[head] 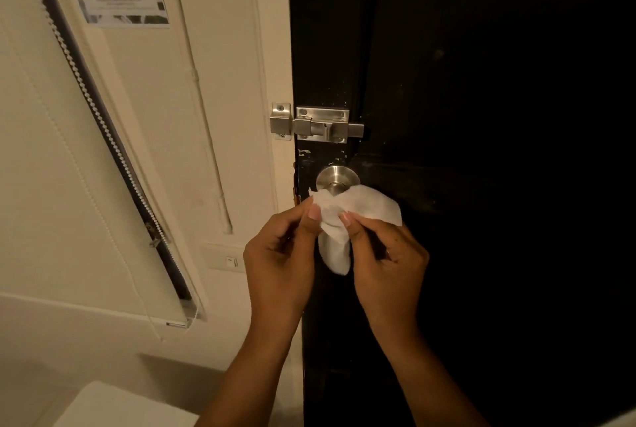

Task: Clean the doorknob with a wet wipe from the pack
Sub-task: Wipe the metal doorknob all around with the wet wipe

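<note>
White wipe [358,216] pinched by both hands below steel doorknob [335,177].

Cream wall [213,48], dark door [481,117], lowered blind [51,151], dim light.

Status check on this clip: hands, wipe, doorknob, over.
Left hand and right hand both pinching the wet wipe. Wipe just below the doorknob; contact unclear. Nothing in the way.

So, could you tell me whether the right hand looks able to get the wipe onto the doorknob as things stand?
Probably yes. The right hand holds the wet wipe together with the left hand, just below the doorknob, and nothing stands between them.
</note>
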